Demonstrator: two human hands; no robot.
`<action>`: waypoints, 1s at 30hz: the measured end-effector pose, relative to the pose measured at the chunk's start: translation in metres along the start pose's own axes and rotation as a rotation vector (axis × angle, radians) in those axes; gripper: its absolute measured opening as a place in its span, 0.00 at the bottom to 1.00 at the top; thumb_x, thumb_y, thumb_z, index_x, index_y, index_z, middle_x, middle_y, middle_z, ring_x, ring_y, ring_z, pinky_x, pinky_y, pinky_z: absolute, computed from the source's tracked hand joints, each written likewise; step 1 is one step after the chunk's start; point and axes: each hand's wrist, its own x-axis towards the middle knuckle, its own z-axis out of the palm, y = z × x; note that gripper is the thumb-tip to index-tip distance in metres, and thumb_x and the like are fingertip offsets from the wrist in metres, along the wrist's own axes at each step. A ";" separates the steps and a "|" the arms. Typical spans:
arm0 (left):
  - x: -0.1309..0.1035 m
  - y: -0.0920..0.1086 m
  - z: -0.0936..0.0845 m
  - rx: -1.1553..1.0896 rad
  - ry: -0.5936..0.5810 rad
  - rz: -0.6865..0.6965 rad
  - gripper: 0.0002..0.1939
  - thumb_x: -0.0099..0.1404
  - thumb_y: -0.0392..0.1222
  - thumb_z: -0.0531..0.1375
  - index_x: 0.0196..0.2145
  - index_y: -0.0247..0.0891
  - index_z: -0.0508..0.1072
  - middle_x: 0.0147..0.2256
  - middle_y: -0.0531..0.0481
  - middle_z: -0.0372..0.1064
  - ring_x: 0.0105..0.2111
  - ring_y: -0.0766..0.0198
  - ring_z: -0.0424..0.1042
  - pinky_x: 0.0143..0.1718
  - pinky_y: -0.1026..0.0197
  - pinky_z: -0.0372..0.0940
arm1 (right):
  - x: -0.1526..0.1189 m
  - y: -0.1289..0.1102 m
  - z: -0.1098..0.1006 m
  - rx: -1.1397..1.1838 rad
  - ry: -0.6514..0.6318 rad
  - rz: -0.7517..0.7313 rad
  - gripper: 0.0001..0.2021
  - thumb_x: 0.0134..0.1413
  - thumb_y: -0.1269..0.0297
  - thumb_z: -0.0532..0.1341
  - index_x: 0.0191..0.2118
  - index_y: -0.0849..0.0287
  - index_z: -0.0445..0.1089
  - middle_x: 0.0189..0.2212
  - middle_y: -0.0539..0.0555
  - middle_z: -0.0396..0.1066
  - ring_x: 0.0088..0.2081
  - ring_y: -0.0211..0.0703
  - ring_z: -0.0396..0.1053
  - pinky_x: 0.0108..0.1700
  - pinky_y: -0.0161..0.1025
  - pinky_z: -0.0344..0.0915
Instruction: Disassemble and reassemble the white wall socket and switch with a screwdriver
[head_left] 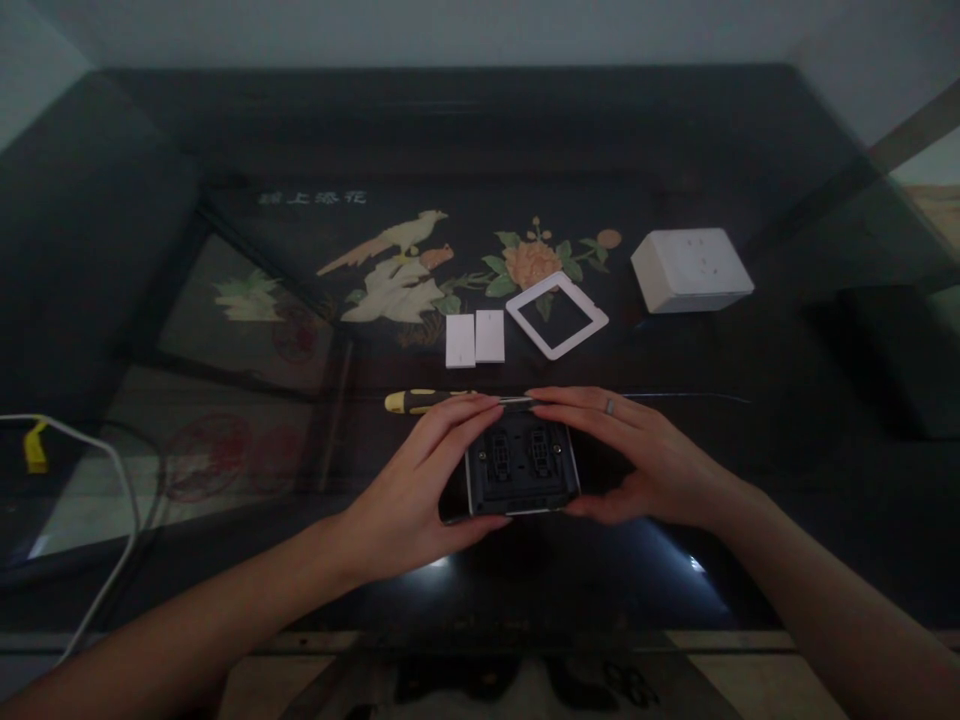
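Note:
Between my two hands, low over the glossy dark table, is a black two-gang wall switch base (521, 475) with its inner mechanism facing up. My left hand (439, 475) grips its left side, thumb at the near edge and fingers along the far edge. The right side is held by my right hand (630, 450) in the same way, a ring on one finger. Just beyond lies a screwdriver (420, 401) with a yellow and black handle, its shaft partly hidden behind my fingers. Two white switch rockers (460, 341) and a white square frame (558, 316) rest farther back.
A white box-shaped wall socket (694, 270) stands at the back right. On the left, a white cable (120, 470) with a yellow tag (34, 448) curves over the table. Bird and flower decoration (397, 240) covers part of the dark tabletop (465, 130).

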 end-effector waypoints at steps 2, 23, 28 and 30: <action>0.000 0.000 0.000 -0.004 -0.005 -0.010 0.40 0.62 0.43 0.66 0.66 0.42 0.50 0.61 0.38 0.53 0.63 0.48 0.56 0.65 0.42 0.57 | 0.000 0.000 0.000 0.017 -0.003 0.006 0.35 0.51 0.55 0.69 0.63 0.60 0.59 0.60 0.66 0.66 0.60 0.51 0.65 0.60 0.48 0.65; -0.004 -0.001 -0.004 -0.090 -0.040 -0.231 0.61 0.51 0.50 0.74 0.69 0.55 0.38 0.65 0.39 0.49 0.65 0.41 0.55 0.63 0.32 0.56 | -0.004 -0.004 -0.008 0.257 -0.021 0.292 0.48 0.43 0.51 0.73 0.68 0.47 0.51 0.64 0.59 0.62 0.64 0.53 0.61 0.64 0.55 0.61; -0.005 -0.002 -0.002 -0.052 -0.069 -0.205 0.58 0.54 0.45 0.72 0.68 0.54 0.37 0.65 0.39 0.49 0.65 0.41 0.55 0.62 0.32 0.57 | -0.004 -0.011 0.002 0.179 -0.046 0.199 0.44 0.47 0.49 0.71 0.67 0.49 0.52 0.64 0.62 0.59 0.64 0.53 0.60 0.63 0.54 0.62; -0.006 -0.003 0.000 -0.048 -0.071 -0.196 0.56 0.55 0.43 0.71 0.68 0.54 0.38 0.65 0.39 0.50 0.65 0.41 0.55 0.62 0.33 0.58 | -0.004 -0.012 0.003 0.137 -0.052 0.182 0.41 0.49 0.50 0.70 0.66 0.50 0.53 0.63 0.62 0.60 0.64 0.52 0.61 0.62 0.53 0.63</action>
